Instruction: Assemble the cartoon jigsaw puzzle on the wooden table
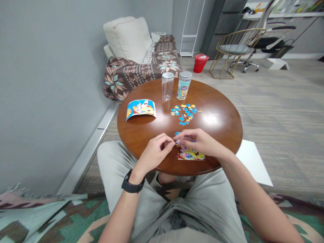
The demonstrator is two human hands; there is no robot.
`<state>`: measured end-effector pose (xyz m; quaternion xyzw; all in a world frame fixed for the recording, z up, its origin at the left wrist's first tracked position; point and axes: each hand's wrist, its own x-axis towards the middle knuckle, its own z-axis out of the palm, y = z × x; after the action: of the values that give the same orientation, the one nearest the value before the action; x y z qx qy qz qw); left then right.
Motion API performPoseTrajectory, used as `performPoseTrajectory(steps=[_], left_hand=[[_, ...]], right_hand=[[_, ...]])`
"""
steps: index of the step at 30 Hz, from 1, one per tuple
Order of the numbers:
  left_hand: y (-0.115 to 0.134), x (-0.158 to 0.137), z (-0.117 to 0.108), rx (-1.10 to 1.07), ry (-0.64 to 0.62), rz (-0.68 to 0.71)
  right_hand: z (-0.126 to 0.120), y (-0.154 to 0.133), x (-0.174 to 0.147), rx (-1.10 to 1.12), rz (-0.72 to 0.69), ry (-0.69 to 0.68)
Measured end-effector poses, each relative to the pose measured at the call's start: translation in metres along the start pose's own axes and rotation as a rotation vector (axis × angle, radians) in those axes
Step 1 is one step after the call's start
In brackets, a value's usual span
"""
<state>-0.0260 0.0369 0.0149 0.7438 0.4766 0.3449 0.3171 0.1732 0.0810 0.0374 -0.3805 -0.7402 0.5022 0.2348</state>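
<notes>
Near the front edge of the round brown worktop (149,135), a partly assembled jigsaw puzzle (191,155) lies flat, with its straight lower border facing the person. The left hand (155,152) is positioned at the left side of the puzzle; its thumb and index fingers are together at the tips. Whether a piece sits between them cannot be told. The right hand (204,143) extends over the puzzle from the right and covers part of it; its thumb and index fingers are slightly apart, close to the left fingertips. Beyond the hands, loose puzzle pieces (187,113), mainly blue and yellow, form a scattered group. To the left of this group, a curved picture sheet (142,108) stands arched on the surface. Behind the pieces, a clear jar (167,89) and a printed jar (182,90) stand upright side by side, each fitted with a silver-coloured lid. A black wristband (133,182) encircles the left wrist.
</notes>
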Motion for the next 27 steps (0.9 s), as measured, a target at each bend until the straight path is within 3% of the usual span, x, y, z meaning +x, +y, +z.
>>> performPoseTrajectory(steps=[5, 10, 17, 27], left_hand=[[0.001, -0.004, -0.001, 0.012, -0.02, 0.061], [-0.001, -0.008, -0.001, -0.033, -0.098, 0.142], [-0.007, -0.01, 0.004, 0.078, -0.172, 0.209], [-0.005, -0.009, 0.003, 0.087, -0.182, 0.194]], right_hand=[[0.0, 0.006, 0.003, 0.179, 0.15, 0.089], [0.001, 0.01, 0.003, 0.259, 0.167, 0.077], [0.0, 0.013, 0.002, -0.035, 0.06, 0.093], [-0.003, 0.012, -0.001, -0.234, -0.062, 0.053]])
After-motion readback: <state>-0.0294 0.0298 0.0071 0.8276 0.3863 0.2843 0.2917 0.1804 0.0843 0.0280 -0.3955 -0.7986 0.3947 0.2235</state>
